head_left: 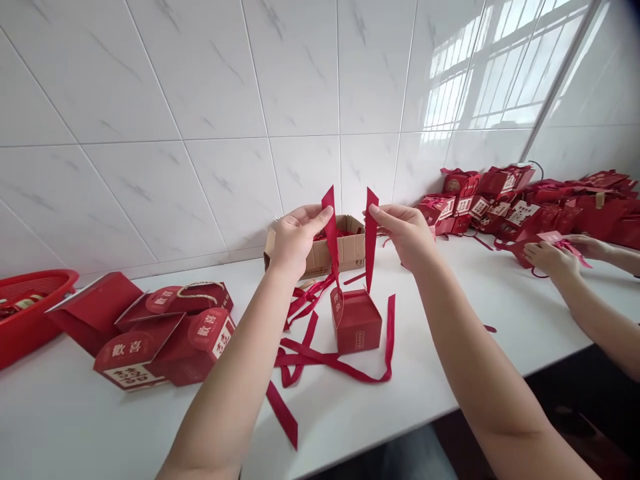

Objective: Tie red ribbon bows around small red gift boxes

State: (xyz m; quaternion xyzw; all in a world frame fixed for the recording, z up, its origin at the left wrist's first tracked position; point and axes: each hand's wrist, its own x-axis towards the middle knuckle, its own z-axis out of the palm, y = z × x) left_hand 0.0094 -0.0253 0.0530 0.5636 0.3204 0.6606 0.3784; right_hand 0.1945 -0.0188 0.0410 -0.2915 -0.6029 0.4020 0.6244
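My left hand [295, 239] pinches one end of a dark red ribbon [331, 230] between thumb and fingers. In my right hand [403, 230] the other raised ribbon end [371, 240] is pinched the same way. Both ends hang down toward a small red gift box [357, 323] that stands upright on the table below and between my hands. Whether the two ends belong to one ribbon is hidden behind the box. Loose red ribbons [305, 353] lie on the table around the box, mostly to its left.
Several red boxes [165, 340] and a red plastic basket [35, 320] stand at the left. Behind my hands is a cardboard box [320, 257] holding red ribbon. Ribboned boxes [505, 200] are piled at the right, where another person's hands [555, 257] handle a box. A tiled wall [210, 80] rises behind.
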